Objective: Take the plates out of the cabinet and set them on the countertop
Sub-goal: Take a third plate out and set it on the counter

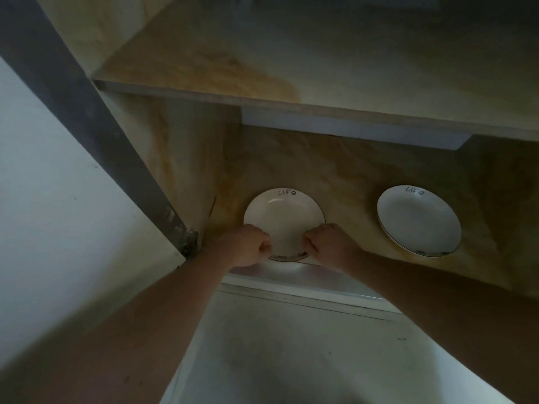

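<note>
If my grip slips now, the near plate [284, 218] could drop off the shelf edge and break, bc its near rim already hangs a bit past the lower shelf [350, 205]. I only have it by the rim on 2 sides, so a tilt to either side could make it slide out. I think the plate is smooth and a bit heavy, so a thin pinch may not be enough. Pulling too fast could also knock it on the shelf lip, or tip it toward me.

Left hand [248, 246] is curled tight on the plate's left near rim. Right hand [326, 244] is curled tight on the right near rim. Both sets of fingers are closed down on the rim, w/ the knuckles facing me. I can't see the fingertips under the plate, so I can't tell how far they reach below it.

Where things are: the plate I hold sits on the lower shelf of the cabinet, left of middle. It has the word "life" on its far rim. A 2nd plate [418, 220] sits on the same shelf, well apart to the right, not touched. An upper shelf [262, 83] runs above both. The tabletop isn't clearly in view, so I can't tell where the landing spot is. I judge the job is at the start: no plate is out yet.
</note>
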The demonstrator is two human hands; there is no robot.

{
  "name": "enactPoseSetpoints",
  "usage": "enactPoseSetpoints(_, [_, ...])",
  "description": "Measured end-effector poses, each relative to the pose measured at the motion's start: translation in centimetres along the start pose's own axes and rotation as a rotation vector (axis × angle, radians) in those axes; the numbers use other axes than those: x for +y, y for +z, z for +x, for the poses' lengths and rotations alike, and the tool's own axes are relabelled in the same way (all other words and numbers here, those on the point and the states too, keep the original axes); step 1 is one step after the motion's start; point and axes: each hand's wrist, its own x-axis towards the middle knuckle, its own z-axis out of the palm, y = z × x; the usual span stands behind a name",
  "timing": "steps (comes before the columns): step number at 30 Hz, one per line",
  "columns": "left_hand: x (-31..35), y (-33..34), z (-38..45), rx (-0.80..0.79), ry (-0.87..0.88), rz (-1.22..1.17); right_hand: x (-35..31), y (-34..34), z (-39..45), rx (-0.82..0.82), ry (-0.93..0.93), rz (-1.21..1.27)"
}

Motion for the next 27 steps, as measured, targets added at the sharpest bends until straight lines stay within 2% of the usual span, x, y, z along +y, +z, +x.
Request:
enactPoseSetpoints(3, [-0.9, 0.0, 0.3, 0.191, -0.073, -0.136, 0.3, -0.7, 0.3, 0.142, 0.167, 0.251])
enactPoseSetpoints(5, [-1.4, -0.1, 0.5, 0.319, -0.195, -0.311, 0.6, -1.0, 0.5, 0.258, 0.347, 0.399])
enactPoseSetpoints(6, [-1.5, -0.3, 0.5, 0.350, -0.271, -0.403, 0.8, -1.2, 0.7, 0.254, 0.428, 0.462])
enactPoseSetpoints(8, [-1.2, -0.8, 0.7, 0.320, -0.446, -0.625, 1.3, -1.5, 0.6, 0.136, 0.567, 0.757])
enactPoseSetpoints(10, [-0.6, -1.3, 1.0, 0.248, -0.653, -0.969, 1.6, -1.4, 0.5, 0.028, 0.631, 1.051])
enactPoseSetpoints(11, [-0.3, -1.6, 1.0, 0.218, -0.740, -1.174, 1.6, -1.4, 0.5, 0.010, 0.647, 1.111])
enactPoseSetpoints(13, [-0.1, -1.8, 0.6, 0.210, -0.765, -1.528, 1.4, -1.3, 0.8, 0.084, 0.738, 1.258])
enactPoseSetpoints(15, [-0.4, -1.9, 0.3, 0.239, -0.705, -1.705, 0.7, -1.8, 1.0, 0.116, 0.830, 1.489])
enactPoseSetpoints(18, [-1.0, -1.8, -0.1, 0.231, -0.699, -1.784, 0.5, -2.5, 0.7, 0.017, 0.865, 1.668])
enactPoseSetpoints(21, [-1.0, -1.3, -0.3, 0.153, -0.752, -1.790, 0.7, -2.5, 0.2, -0.025, 0.886, 1.684])
enactPoseSetpoints(27, [-0.7, -1.0, -0.7, 0.112, -0.776, -1.670, 0.0, -2.6, 0.1, -0.093, 0.992, 1.681])
